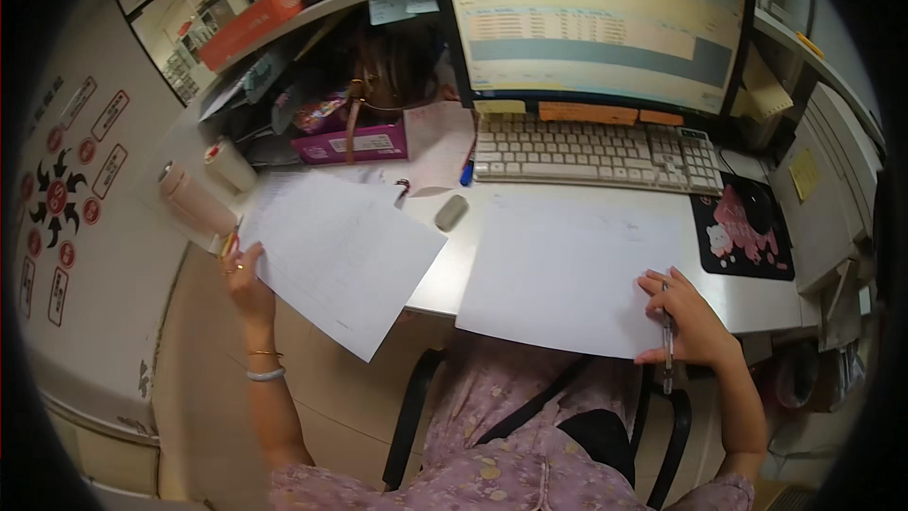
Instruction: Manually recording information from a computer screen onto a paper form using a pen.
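The left hand (pixel 249 279) pinches a thin, smooth paper sheet (pixel 340 251) by its edge; the right hand (pixel 698 324) holds a slim, clear pen (pixel 668 352) beside the corner of a flat, white page (pixel 563 270).

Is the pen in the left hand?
No, the pen is in the right hand, pointing down between its thumb and fingers.

There's lettering on the round red-and-black wall sign (pixel 57 197), pale characters on the long orange-red cardboard box (pixel 255 26); on the black-framed monitor (pixel 596 24) and left white paper sheet (pixel 340 255), print too small to read
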The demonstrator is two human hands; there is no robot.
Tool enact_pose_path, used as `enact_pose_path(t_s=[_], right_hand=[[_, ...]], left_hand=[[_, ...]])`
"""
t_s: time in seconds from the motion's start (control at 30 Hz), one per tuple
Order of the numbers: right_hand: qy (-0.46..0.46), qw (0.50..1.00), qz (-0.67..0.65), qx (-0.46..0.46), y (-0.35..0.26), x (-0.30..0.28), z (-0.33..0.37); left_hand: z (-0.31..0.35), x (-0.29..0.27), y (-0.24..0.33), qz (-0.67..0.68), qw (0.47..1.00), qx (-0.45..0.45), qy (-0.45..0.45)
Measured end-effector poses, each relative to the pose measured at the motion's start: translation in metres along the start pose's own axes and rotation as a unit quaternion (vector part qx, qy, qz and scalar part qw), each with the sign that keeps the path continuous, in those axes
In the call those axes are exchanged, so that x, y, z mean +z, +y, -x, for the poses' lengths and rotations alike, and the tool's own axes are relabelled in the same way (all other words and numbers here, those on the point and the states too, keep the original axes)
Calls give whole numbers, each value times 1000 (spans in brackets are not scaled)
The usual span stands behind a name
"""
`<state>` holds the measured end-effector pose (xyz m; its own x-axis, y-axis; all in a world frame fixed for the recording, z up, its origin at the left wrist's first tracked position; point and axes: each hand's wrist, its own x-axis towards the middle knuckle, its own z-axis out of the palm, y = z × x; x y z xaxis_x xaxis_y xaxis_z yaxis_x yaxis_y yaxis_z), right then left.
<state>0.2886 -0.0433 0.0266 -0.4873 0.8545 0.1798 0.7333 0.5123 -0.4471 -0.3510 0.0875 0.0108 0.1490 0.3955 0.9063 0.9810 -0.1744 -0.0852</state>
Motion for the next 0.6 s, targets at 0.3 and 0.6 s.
enact_pose_path(t_s=[0.3, 0.6], right_hand=[[58, 998, -28, 24, 17, 13, 21], [99, 982, -122, 105, 30, 13, 11]], left_hand=[[2, 0, 7, -146, 921, -163, -322], [-14, 6, -154, 65, 895, -332, -291]])
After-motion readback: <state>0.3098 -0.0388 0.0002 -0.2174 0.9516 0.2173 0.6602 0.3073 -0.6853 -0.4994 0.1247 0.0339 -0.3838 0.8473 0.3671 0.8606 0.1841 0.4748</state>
